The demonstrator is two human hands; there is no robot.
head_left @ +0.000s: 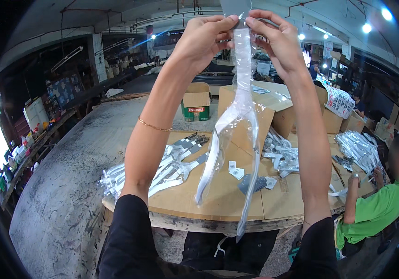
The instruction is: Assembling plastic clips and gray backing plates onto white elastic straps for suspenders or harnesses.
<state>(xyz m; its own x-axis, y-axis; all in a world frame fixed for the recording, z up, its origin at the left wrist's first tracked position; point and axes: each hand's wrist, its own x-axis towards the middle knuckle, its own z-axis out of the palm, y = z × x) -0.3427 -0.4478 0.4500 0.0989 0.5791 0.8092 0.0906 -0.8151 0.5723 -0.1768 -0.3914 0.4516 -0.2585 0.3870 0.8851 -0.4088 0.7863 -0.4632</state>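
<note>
1. Both hands are raised high in front of the head camera, well above the table (218,204).
2. The left hand (204,39) pinches the top of a clear plastic bag (242,69), fingers closed narrow on its upper edge.
3. The right hand (278,42) pinches the same top edge from the other side, thumb and fingers closed on the plastic; the two hands' fingertips nearly meet.
4. The bag hangs straight down between the forearms, its lower end reaching to the table's near edge.
5. Inside the bag, long pale straps (218,153) splay out in the lower half.
6. On the table, to the left, lies a pile of bagged straps (162,172); another pile (281,156) lies right of the hanging bag.
7. Small tags (235,171) lie near the table's middle.
8. An open cardboard box (255,111) stands behind the bag; a smaller box (195,101) with a green base sits on the floor beyond.
9. At right, a person in a green shirt (376,209) sits at the table.
</note>
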